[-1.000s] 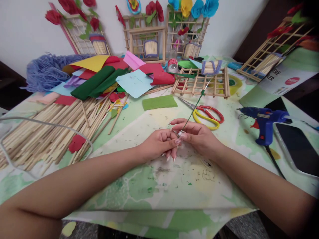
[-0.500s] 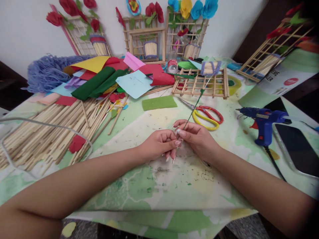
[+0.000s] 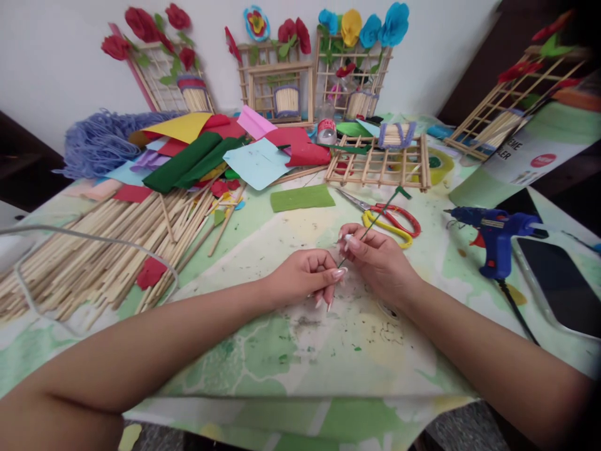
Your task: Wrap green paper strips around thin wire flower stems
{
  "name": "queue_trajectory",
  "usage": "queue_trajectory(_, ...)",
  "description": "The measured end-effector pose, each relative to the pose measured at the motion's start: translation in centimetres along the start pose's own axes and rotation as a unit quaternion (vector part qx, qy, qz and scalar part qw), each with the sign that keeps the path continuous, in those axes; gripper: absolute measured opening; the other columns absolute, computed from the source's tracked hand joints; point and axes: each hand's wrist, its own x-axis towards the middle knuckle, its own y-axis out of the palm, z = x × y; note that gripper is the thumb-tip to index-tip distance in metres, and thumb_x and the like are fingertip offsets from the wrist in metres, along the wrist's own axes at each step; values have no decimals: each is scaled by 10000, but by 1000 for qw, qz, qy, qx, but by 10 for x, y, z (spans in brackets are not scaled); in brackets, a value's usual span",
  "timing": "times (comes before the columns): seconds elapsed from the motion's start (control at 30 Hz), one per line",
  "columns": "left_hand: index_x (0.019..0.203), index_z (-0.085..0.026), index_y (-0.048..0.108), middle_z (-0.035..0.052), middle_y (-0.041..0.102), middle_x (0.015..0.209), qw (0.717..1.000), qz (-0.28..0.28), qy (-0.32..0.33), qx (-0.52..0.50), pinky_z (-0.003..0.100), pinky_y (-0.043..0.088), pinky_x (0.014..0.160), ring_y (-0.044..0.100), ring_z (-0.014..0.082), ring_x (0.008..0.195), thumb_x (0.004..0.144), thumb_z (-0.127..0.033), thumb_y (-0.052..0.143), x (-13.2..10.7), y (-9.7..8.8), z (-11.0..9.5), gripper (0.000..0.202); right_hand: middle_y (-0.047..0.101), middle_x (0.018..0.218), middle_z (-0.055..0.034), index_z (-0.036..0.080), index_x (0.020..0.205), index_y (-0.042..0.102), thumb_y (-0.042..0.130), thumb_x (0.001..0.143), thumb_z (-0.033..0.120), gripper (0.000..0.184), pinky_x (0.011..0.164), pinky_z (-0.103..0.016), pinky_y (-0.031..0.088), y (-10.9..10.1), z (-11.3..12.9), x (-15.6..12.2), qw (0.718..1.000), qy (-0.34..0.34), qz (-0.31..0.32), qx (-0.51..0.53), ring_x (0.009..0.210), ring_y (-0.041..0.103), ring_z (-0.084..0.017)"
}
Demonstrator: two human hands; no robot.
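My two hands meet at the middle of the table over a green and white cloth (image 3: 291, 351). My right hand (image 3: 378, 260) pinches a thin green-wrapped stick (image 3: 378, 216) that slants up and to the right, with a loose bit of green tape at its far end. My left hand (image 3: 305, 275) is curled, its thumb and fingertips pressed together at the stick's lower end. Both forearms rest on the table.
Red and yellow scissors (image 3: 389, 219) lie just behind my right hand. A blue glue gun (image 3: 498, 232) and a phone (image 3: 558, 282) are at the right. A heap of wooden sticks (image 3: 103, 250) fills the left. Coloured paper (image 3: 211, 150), lilac yarn (image 3: 101, 141) and stick frames with paper flowers (image 3: 286, 81) stand behind.
The green stick has tilted lower and further to the right, and my right hand's fingers have shifted along it. The view has dropped slightly. My left hand stays put.
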Motion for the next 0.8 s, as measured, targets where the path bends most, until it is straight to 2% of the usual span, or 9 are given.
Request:
queue_trajectory(0.07,702,-144,504,-27,618,484,1000,-1,2,0,133,339,369,462,31,348,749,-437,680,0,0,0,344,580,1050,-26,227,730,701,745,709,349,131,758,-295,430,-2,3,1,1000,-4,-2,16,842,518,-137)
queue_trajectory(0.13,701,-144,503,-28,618,484,1000,-4,3,1,132,341,369,462,30,348,744,-445,683,0,0,0,353,577,1120,-24,247,823,724,730,723,355,147,759,-297,435,-6,6,3,999,-16,1,38,854,523,-135)
queue_trajectory(0.27,703,-142,509,-30,616,481,1000,-1,-4,3,130,338,369,456,28,348,732,-461,689,0,0,-1,367,566,1041,-4,225,691,698,751,694,283,79,731,-268,424,-10,9,6,996,-24,-15,85,820,506,-112)
queue_trajectory(0.4,706,-145,507,-29,616,483,1000,2,-11,14,127,335,371,457,27,353,729,-468,689,1,0,0,372,513,896,15,206,590,624,757,682,257,170,678,-253,400,-9,6,6,993,-25,-51,105,736,469,-94)
queue_trajectory(0.53,708,-147,502,-28,615,481,1000,3,-19,22,135,345,374,456,32,349,736,-471,681,1,0,0,372,485,863,19,192,564,606,764,673,223,195,670,-246,389,-8,5,5,993,-51,-49,100,716,454,-88)
queue_trajectory(0.73,705,-145,507,-32,612,477,999,7,-24,22,132,343,374,454,28,349,743,-460,678,1,0,0,360,542,954,-2,226,743,683,749,692,310,118,676,-260,402,-15,13,9,992,-34,-41,116,789,484,-116)
queue_trajectory(0.8,707,-145,509,-33,611,477,999,10,-26,22,128,338,372,454,26,349,743,-461,676,1,-1,0,359,543,922,-3,218,722,670,743,691,288,106,667,-255,398,-17,16,11,991,-37,-58,116,780,480,-114)
